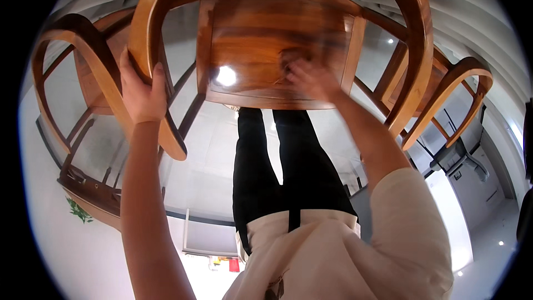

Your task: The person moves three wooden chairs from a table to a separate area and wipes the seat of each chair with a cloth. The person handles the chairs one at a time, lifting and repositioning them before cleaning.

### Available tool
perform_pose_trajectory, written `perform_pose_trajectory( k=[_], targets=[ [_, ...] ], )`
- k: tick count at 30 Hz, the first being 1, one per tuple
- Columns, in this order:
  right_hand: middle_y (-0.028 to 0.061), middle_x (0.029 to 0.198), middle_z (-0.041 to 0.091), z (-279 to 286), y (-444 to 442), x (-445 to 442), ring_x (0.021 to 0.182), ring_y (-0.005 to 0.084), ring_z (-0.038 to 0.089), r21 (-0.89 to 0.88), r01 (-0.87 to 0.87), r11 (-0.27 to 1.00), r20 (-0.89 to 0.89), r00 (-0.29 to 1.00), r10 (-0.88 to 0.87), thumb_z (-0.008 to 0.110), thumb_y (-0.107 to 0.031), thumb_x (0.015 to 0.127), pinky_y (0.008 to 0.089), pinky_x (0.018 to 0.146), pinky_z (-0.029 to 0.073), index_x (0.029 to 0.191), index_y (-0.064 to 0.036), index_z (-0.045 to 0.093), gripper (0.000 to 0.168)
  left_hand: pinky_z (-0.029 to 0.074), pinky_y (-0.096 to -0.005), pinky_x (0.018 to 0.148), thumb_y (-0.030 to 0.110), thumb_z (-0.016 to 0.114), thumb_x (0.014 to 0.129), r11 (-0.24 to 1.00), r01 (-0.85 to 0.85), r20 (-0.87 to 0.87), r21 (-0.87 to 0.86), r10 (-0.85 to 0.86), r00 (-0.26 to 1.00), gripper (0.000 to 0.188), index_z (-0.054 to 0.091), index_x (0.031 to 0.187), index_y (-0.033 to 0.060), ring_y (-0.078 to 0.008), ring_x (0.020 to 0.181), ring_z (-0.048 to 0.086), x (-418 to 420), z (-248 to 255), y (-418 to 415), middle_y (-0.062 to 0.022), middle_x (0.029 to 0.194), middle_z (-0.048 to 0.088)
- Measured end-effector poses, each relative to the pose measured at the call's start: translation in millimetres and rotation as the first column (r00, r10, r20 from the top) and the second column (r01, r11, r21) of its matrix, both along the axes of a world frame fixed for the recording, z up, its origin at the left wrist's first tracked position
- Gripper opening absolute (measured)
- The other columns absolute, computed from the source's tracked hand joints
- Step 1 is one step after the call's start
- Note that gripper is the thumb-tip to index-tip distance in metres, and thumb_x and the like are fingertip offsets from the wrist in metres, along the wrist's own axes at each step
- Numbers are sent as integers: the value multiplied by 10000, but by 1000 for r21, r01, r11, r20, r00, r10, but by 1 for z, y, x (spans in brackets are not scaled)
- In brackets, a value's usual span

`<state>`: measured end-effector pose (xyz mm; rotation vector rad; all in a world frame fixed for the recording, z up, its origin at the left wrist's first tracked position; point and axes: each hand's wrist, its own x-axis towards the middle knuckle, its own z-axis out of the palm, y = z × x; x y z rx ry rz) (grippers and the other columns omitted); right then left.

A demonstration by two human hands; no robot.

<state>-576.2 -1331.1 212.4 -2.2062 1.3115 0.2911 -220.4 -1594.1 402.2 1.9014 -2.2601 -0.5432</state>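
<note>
A glossy wooden armchair stands before me, its flat seat (258, 41) bearing a bright light reflection. My left hand (143, 96) grips the chair's left armrest (145, 29), thumb on one side and fingers on the other. Over the right part of the seat is my right hand (310, 77), blurred, its fingers pointing left. A dark brown patch shows at those fingertips; whether it is a held thing or a reflection, I cannot tell. The curved right armrest (422, 50) rises beyond my right forearm.
Similar wooden armchairs stand on either side, one at the left (77, 33) and one at the right (468, 71). Pale curtains (466, 29) hang behind. A wooden furniture piece (91, 200) and green leaves (78, 210) appear at lower left. My legs are close to the seat's front edge.
</note>
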Motion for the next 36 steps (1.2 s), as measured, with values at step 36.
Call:
perform_pose_trajectory(
  k=[36],
  targets=[
    [294,1594,164,-11,5,14,1475,493,149,-215,807,551,-24,559,-829,573,-328,951,567,1190,224,1547,-70,283,711,471,-461,994,330,689,854,999,26,81,20,-28,996,800,311,1500,49,-410,1211,552,1,-7,9,-222,1356,527]
  ],
)
